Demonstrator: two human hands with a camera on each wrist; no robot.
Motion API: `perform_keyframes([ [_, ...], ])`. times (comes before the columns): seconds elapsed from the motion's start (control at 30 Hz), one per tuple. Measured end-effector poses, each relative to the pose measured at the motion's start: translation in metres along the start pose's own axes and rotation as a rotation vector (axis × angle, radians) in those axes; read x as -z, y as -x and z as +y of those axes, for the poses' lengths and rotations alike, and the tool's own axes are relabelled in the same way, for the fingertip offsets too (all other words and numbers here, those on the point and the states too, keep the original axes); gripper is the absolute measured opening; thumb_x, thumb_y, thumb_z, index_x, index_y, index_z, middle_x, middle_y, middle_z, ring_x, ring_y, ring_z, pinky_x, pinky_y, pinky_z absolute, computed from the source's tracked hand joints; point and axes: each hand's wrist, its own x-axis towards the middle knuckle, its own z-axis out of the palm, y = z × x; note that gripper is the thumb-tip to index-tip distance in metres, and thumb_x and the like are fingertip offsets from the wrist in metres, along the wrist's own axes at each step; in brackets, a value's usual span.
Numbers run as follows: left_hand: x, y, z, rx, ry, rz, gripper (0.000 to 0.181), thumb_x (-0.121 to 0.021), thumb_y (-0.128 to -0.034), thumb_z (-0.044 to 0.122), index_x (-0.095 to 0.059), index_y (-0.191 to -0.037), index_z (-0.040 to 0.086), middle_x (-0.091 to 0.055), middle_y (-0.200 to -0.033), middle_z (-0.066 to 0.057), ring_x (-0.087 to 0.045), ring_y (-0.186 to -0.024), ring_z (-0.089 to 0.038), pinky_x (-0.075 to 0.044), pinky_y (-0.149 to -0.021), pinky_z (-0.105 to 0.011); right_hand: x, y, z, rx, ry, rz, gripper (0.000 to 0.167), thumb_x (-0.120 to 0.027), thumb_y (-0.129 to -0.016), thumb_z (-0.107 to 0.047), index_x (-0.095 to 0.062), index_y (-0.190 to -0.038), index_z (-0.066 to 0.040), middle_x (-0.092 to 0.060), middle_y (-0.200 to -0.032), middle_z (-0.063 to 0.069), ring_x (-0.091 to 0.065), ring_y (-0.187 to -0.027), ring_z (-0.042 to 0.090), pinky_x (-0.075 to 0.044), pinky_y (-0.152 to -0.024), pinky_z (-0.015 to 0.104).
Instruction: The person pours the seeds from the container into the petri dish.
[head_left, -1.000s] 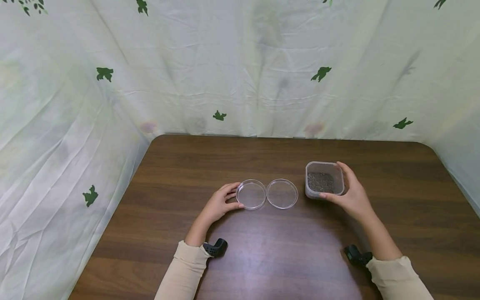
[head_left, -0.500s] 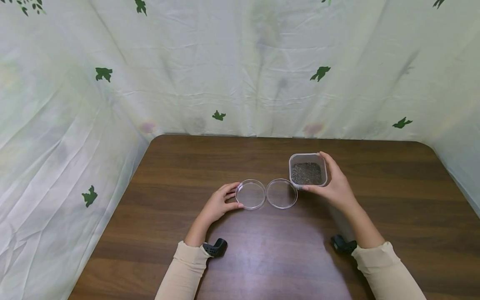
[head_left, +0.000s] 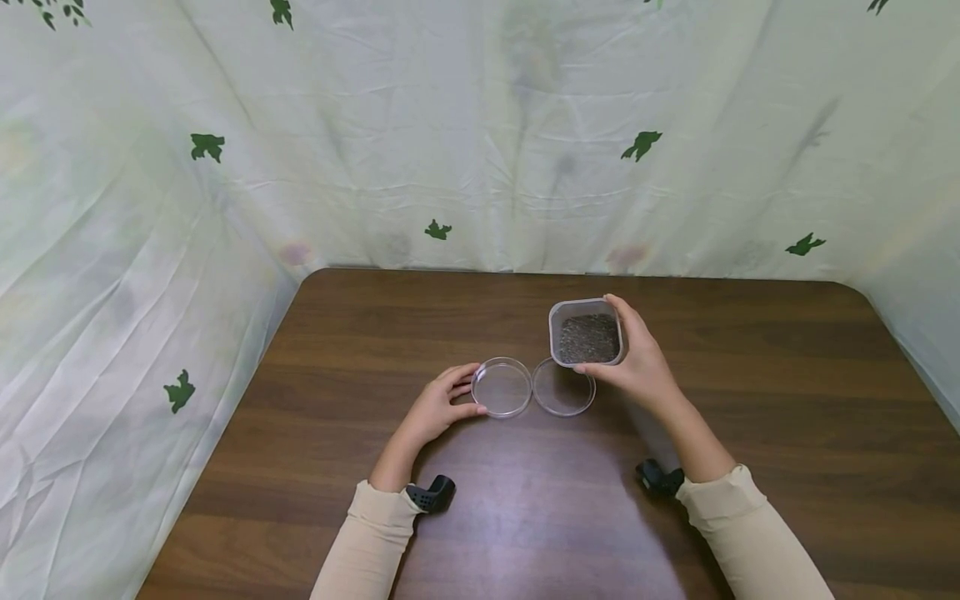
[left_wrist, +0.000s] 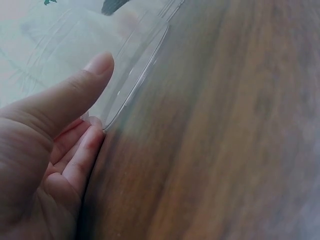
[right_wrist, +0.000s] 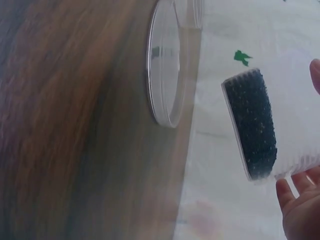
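Two clear round dishes lie side by side on the table, a left dish (head_left: pixel 502 387) and a right dish (head_left: pixel 564 393). My left hand (head_left: pixel 438 406) holds the left dish's rim between thumb and fingers; the left wrist view shows the thumb (left_wrist: pixel 75 95) over its side. With my right hand (head_left: pixel 641 362) I grip a clear square tub (head_left: pixel 587 335) of dark grains by its right side. The right wrist view shows the tub (right_wrist: pixel 252 125) raised off the table and tilted, its grains banked inside, near the right dish (right_wrist: pixel 165 70).
The brown wooden table (head_left: pixel 375 317) reaches back to a pale cloth (head_left: pixel 480 150) with green leaf shapes. Black wrist devices (head_left: pixel 432 495) sit at both sleeve cuffs.
The right hand has carried the tub left and slightly back, from beside the right dish to above that dish's far edge. The left hand and both dishes have stayed put.
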Motion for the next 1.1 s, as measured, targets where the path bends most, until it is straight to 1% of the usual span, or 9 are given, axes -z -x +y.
perform_keyframes([
  [0.07, 0.000, 0.000, 0.000, 0.004, -0.001, 0.000, 0.065, -0.072, -0.0720, -0.002, -0.040, -0.128, -0.011, -0.042, -0.125, -0.028, -0.046, -0.113, -0.037, -0.041, -0.095, -0.040, -0.003, -0.001, 0.000, 0.004, 0.004, -0.004, 0.103, -0.087, -0.055, -0.016, -0.029, -0.139, -0.010, -0.038, -0.131, 0.014, -0.040, -0.112, 0.029, -0.037, -0.089, 0.045],
  [0.2, 0.000, 0.000, 0.000, 0.016, -0.004, 0.001, 0.066, -0.073, -0.0719, -0.001, -0.041, -0.128, -0.011, -0.043, -0.125, -0.027, -0.046, -0.113, -0.036, -0.041, -0.095, -0.039, -0.009, -0.003, -0.003, 0.020, 0.006, -0.017, 0.103, -0.087, -0.055, -0.017, -0.028, -0.140, -0.012, -0.035, -0.135, 0.012, -0.038, -0.115, 0.029, -0.035, -0.092, 0.046],
  [0.5, -0.001, 0.000, -0.001, 0.003, -0.004, 0.013, 0.065, -0.073, -0.0711, -0.002, -0.041, -0.127, -0.011, -0.043, -0.124, -0.027, -0.046, -0.112, -0.036, -0.041, -0.094, -0.038, -0.019, -0.007, -0.004, 0.052, 0.018, -0.018, 0.102, -0.087, -0.055, -0.013, -0.029, -0.139, -0.008, -0.032, -0.138, 0.012, -0.032, -0.122, 0.028, -0.029, -0.100, 0.047],
  [0.73, -0.002, 0.000, -0.001, -0.011, -0.005, 0.019, 0.064, -0.073, -0.0708, -0.003, -0.042, -0.126, -0.012, -0.044, -0.123, -0.028, -0.046, -0.112, -0.037, -0.041, -0.094, -0.040, -0.025, -0.008, -0.004, 0.091, 0.040, -0.015, 0.101, -0.086, -0.056, -0.010, -0.028, -0.139, -0.005, -0.031, -0.139, 0.014, -0.029, -0.124, 0.028, -0.027, -0.102, 0.047],
  [0.9, -0.002, -0.001, -0.001, -0.014, -0.003, 0.019, 0.064, -0.073, -0.0708, -0.003, -0.042, -0.126, -0.012, -0.044, -0.123, -0.028, -0.046, -0.112, -0.037, -0.041, -0.094, -0.040, -0.027, -0.007, -0.005, 0.113, 0.051, -0.024, 0.101, -0.086, -0.057, -0.009, -0.027, -0.139, -0.006, -0.029, -0.140, 0.014, -0.027, -0.127, 0.029, -0.026, -0.103, 0.048],
  [0.97, -0.002, -0.001, -0.001, -0.014, -0.004, 0.018, 0.064, -0.073, -0.0709, -0.003, -0.042, -0.126, -0.012, -0.044, -0.123, -0.028, -0.046, -0.112, -0.037, -0.041, -0.094, -0.040, -0.028, -0.007, -0.005, 0.124, 0.058, -0.028, 0.102, -0.086, -0.057, -0.010, -0.026, -0.140, -0.007, -0.029, -0.141, 0.014, -0.026, -0.127, 0.029, -0.026, -0.103, 0.047],
  [1.1, -0.002, -0.001, -0.002, -0.011, -0.008, 0.018, 0.064, -0.073, -0.0714, -0.002, -0.042, -0.127, -0.011, -0.043, -0.124, -0.028, -0.045, -0.112, -0.037, -0.041, -0.094, -0.039, -0.030, -0.008, -0.004, 0.157, 0.071, -0.035, 0.103, -0.086, -0.057, -0.009, -0.025, -0.141, -0.006, -0.029, -0.141, 0.014, -0.025, -0.128, 0.028, -0.024, -0.105, 0.045],
])
